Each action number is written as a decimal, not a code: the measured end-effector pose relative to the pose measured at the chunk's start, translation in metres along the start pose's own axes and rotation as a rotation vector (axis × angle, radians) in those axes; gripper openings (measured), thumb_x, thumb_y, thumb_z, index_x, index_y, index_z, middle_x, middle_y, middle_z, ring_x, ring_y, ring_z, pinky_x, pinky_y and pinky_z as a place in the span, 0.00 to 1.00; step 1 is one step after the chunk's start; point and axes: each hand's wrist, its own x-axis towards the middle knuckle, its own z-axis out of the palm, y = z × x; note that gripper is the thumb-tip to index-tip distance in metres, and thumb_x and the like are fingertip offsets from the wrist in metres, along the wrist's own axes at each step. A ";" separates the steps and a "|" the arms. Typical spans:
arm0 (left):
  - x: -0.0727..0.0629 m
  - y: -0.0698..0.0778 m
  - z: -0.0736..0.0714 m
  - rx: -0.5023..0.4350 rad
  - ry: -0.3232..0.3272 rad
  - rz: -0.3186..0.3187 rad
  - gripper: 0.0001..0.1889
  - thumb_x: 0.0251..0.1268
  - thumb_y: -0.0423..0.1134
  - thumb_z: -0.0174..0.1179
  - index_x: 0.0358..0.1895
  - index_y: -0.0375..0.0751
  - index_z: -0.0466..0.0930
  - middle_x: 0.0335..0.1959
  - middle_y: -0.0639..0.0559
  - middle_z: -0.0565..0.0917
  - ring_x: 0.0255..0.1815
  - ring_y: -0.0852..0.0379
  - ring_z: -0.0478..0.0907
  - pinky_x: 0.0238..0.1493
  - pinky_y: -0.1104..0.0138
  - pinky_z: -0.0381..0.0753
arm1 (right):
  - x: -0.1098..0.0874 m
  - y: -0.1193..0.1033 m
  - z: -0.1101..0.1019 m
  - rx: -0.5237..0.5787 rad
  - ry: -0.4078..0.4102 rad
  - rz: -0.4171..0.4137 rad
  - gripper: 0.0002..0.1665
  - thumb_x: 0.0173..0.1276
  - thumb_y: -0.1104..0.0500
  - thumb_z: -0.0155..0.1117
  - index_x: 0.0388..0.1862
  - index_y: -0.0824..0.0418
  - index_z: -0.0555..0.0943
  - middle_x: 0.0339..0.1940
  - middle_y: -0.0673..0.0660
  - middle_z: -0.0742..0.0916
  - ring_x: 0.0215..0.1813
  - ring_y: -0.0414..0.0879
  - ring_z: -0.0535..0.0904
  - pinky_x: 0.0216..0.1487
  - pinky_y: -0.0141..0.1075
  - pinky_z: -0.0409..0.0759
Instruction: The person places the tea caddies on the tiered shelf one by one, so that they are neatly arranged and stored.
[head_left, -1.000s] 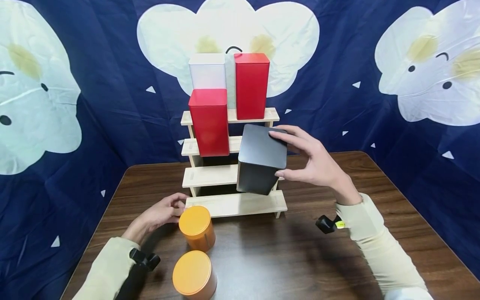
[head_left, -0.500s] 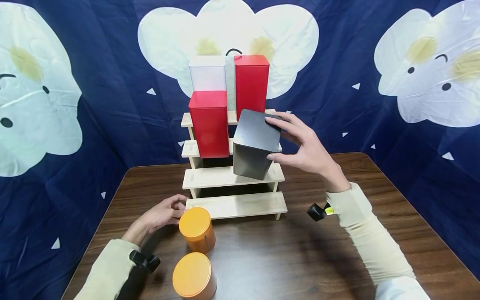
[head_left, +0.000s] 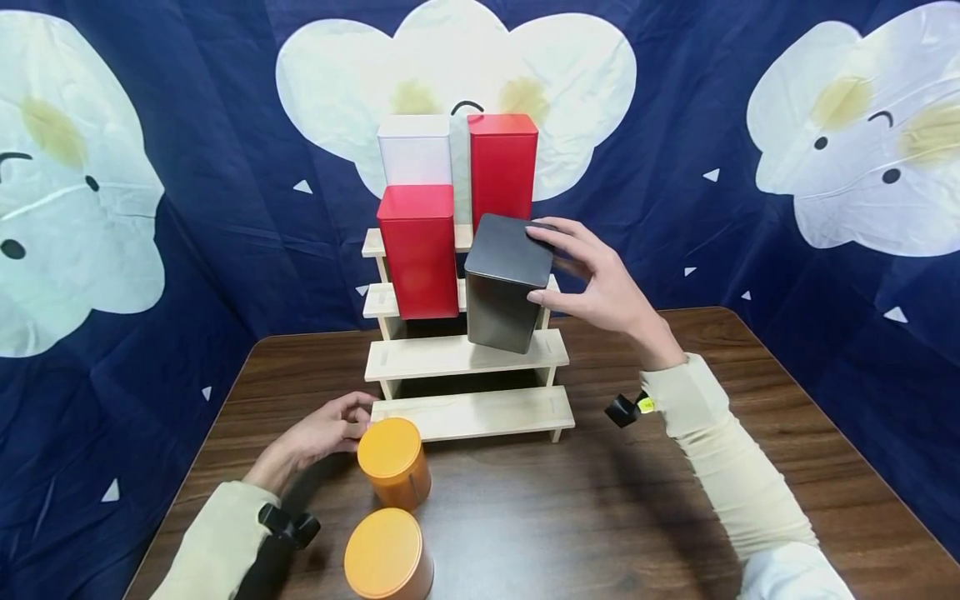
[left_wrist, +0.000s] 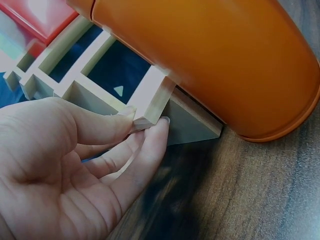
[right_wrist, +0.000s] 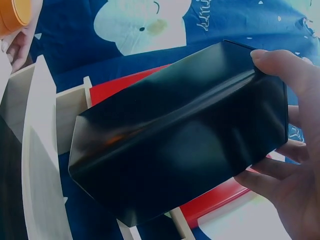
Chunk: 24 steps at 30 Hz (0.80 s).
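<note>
My right hand grips a black rectangular tin near its lidded top, thumb on one side and fingers on the other. The tin is slightly tilted, overlapping the upper steps of a pale wooden tiered shelf in the head view. In the right wrist view the tin spans the middle, partly hiding a red tin behind it. My left hand pinches the left end of the lowest step; the left wrist view shows thumb and fingertips on that board's corner. An orange round tin stands close beside this hand.
A second orange tin stands nearer on the brown table. On the shelf's upper levels are a red tin, another red tin and a white tin. A blue cloth with clouds hangs behind.
My right hand has carried the black tin up and slightly left, from in front of the lower steps to the upper ones. The left hand has stayed on the shelf's end.
</note>
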 end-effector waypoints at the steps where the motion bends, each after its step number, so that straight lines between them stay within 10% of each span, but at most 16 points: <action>1: 0.000 0.000 0.000 -0.001 0.001 -0.001 0.26 0.64 0.24 0.49 0.66 0.29 0.55 0.39 0.45 0.73 0.37 0.55 0.75 0.38 0.63 0.81 | 0.001 0.001 0.000 0.001 0.000 0.004 0.39 0.51 0.71 0.73 0.64 0.67 0.72 0.67 0.60 0.71 0.64 0.46 0.69 0.65 0.45 0.70; 24: 0.000 -0.001 0.000 -0.006 -0.002 0.004 0.27 0.64 0.25 0.49 0.66 0.29 0.55 0.39 0.46 0.73 0.36 0.55 0.75 0.38 0.63 0.81 | 0.023 0.019 -0.006 0.095 0.074 0.176 0.33 0.65 0.64 0.63 0.69 0.62 0.67 0.76 0.53 0.64 0.72 0.46 0.66 0.67 0.41 0.66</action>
